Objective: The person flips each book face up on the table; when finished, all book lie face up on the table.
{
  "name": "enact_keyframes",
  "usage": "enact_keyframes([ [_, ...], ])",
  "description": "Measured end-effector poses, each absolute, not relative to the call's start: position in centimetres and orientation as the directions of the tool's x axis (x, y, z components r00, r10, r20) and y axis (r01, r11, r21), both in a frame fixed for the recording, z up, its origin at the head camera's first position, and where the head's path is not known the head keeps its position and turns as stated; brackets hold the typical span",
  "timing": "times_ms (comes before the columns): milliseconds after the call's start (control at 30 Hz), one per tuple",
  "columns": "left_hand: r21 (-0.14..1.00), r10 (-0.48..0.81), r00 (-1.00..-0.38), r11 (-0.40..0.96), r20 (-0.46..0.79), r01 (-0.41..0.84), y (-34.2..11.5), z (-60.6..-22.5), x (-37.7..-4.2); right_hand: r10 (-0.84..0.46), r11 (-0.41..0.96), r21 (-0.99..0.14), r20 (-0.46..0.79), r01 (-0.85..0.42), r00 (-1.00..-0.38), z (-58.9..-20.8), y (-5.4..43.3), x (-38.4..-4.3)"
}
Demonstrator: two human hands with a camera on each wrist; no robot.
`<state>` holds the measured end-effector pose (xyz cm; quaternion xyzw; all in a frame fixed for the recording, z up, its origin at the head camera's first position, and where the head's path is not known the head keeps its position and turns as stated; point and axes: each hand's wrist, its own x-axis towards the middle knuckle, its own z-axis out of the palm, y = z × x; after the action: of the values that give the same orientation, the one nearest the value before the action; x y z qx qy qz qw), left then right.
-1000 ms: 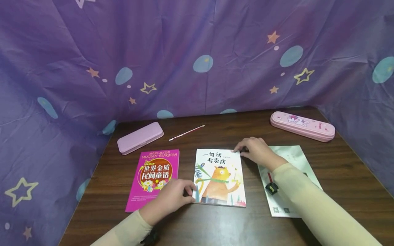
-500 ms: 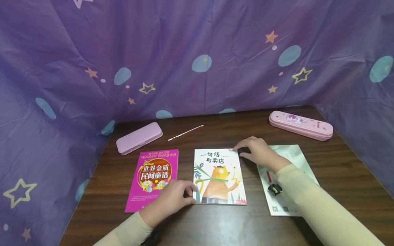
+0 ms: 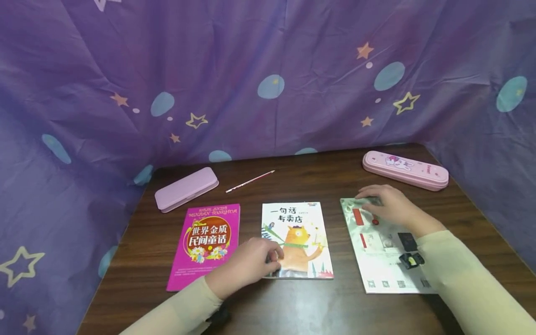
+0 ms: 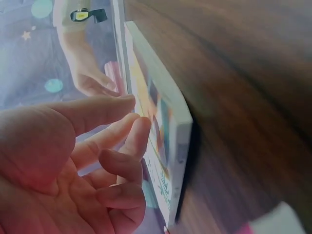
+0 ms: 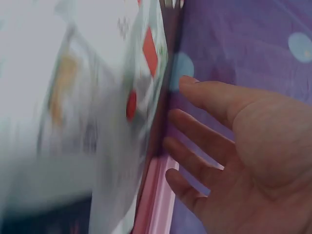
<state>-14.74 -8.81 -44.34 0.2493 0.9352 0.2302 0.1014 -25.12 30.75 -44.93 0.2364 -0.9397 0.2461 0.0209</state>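
Note:
In the head view, a white picture book with an orange cat (image 3: 296, 235) lies in the middle of the table. My left hand (image 3: 247, 263) is over its lower left corner, fingers loosely bent and holding nothing; the left wrist view shows the fingertips close to the cover, and contact is unclear. Over the upper part of a pale green-white book (image 3: 378, 274) on the right is my right hand (image 3: 391, 209). Its fingers are spread and grip nothing in the right wrist view. The forearm covers part of that book. A magenta book (image 3: 209, 232) lies left of my left hand.
At the back left lie a plain pink pencil case (image 3: 186, 188) and a pencil (image 3: 250, 181). Another pink case with a rabbit picture (image 3: 405, 170) is at the back right. A purple star-patterned curtain (image 3: 268, 70) hangs behind the dark wooden table (image 3: 310, 307).
My right hand has left the cat book's upper right corner and moved right, over the pale book. My left hand has come off the cat book's left edge and shifted slightly right and up.

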Motion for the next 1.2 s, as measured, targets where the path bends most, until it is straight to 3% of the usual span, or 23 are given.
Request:
enact_keyframes([
  [233, 0.489, 0.526, -0.842, 0.769, -0.120, 0.411, -6.8, -44.3, -16.1, -0.367, 0.833, -0.423, 0.059, -0.356, -0.928, -45.0, 35.2, -25.6],
  [500, 0.401, 0.615, -0.788, 0.728, -0.025, 0.556, -3.0, -45.0, -16.2, -0.313, 0.864, -0.420, -0.019, -0.276, -0.950, -46.4, 39.6, -25.7],
  [833, 0.331, 0.650, -0.760, 0.716, 0.004, 0.614, 2.0, -45.4, -15.3, -0.344, 0.841, -0.421, 0.065, -0.339, -0.937, -47.1, 40.8, -25.6],
  [1200, 0.152, 0.676, -0.736, 0.723, 0.042, 0.673, 7.0, -45.9, -13.1, -0.390, 0.838, -0.365, 0.121, -0.406, -0.913, -47.6, 42.4, -25.1],
])
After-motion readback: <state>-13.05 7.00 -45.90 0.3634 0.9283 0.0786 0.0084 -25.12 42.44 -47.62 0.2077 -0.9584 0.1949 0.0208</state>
